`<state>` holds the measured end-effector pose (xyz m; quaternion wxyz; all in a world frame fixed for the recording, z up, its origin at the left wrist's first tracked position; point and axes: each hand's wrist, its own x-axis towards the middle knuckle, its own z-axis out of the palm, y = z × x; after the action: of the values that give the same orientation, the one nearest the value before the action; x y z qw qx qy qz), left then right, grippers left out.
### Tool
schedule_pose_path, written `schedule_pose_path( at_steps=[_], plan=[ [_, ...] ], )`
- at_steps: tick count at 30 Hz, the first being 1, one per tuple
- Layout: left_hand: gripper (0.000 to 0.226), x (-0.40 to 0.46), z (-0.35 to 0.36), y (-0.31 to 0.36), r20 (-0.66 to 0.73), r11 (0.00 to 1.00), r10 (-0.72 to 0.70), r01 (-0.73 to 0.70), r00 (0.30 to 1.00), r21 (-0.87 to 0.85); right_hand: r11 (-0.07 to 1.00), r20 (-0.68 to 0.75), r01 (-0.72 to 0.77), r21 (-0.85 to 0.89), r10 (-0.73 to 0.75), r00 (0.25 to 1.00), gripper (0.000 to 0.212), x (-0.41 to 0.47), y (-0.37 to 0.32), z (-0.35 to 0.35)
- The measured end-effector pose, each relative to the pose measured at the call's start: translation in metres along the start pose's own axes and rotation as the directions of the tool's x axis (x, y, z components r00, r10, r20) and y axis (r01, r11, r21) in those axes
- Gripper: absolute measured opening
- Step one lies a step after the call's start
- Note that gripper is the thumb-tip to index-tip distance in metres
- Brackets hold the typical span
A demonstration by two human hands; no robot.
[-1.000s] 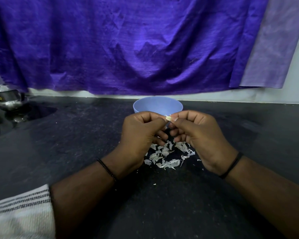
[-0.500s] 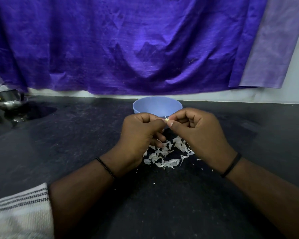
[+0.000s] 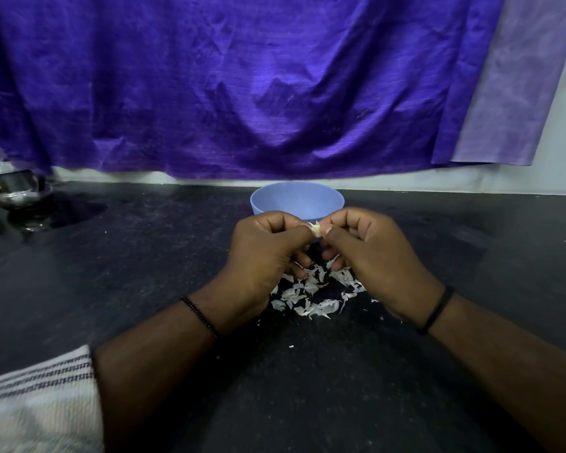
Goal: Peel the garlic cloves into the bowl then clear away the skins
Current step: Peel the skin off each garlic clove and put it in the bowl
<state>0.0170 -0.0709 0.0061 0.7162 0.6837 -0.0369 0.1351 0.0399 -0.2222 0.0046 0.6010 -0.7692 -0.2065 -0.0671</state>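
1. Head view, hidden or unclear: garlic clove point(image 3: 316, 229) shows only as a small pale sliver between the fingertips, the rest covered by both hands; how much skin remains on it cannot be told; inside of the blue bowl point(image 3: 296, 199) is partly blocked by the knuckles, contents not readable; part of the skins point(image 3: 314, 294) pile lies under the hands; steel pot point(image 3: 12, 188) at far left is dim; striped cloth point(image 3: 36, 400) is cut off by the lower left corner.
2. Head view, hand pose: left hand point(image 3: 265, 256) and right hand point(image 3: 376, 256) are raised over the dark counter point(image 3: 111, 273), knuckles up, fingers curled inward, thumbs meeting at the middle; each pinches the clove between thumb and forefinger, tips of both hands nearly touching; lower fingers fold beneath, over the skins; a dark band sits on each wrist.
3. Head view, placement: clove is held just in front of the bowl's near rim, above the counter; bowl stands behind the hands, near the wall; skins lie scattered on the counter below and just nearer than the hands; purple cloth point(image 3: 242, 86) hangs behind.
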Motion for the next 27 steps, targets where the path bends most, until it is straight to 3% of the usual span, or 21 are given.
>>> schedule_pose_path(
  at_steps=[11, 14, 17, 27],
  plan=[
    [0.007, 0.0003, 0.001, -0.003, 0.013, 0.999, 0.028, -0.028, 1.0, 0.03, 0.992, 0.088, -0.123, 0.036, 0.12, 0.989, 0.018, -0.0007, -0.0018, -0.0001],
    [0.011, 0.0014, 0.0002, -0.0049, 0.013, 0.999, 0.035, -0.035, 0.999, 0.025, 0.997, 0.031, -0.007, -0.078, 0.009, 0.999, 0.012, -0.0008, 0.0007, -0.0012],
    [0.009, 0.0024, -0.0011, -0.0056, 0.012, 0.999, 0.032, -0.032, 0.999, 0.025, 0.993, -0.01, 0.102, -0.061, -0.103, 0.995, 0.013, -0.0005, 0.0008, -0.0036],
    [0.01, 0.0025, -0.0021, -0.0042, 0.024, 0.997, 0.048, -0.049, 0.999, 0.054, 0.971, 0.004, 0.226, -0.072, -0.226, 0.974, 0.009, 0.0013, 0.0004, -0.0094]
  ],
)
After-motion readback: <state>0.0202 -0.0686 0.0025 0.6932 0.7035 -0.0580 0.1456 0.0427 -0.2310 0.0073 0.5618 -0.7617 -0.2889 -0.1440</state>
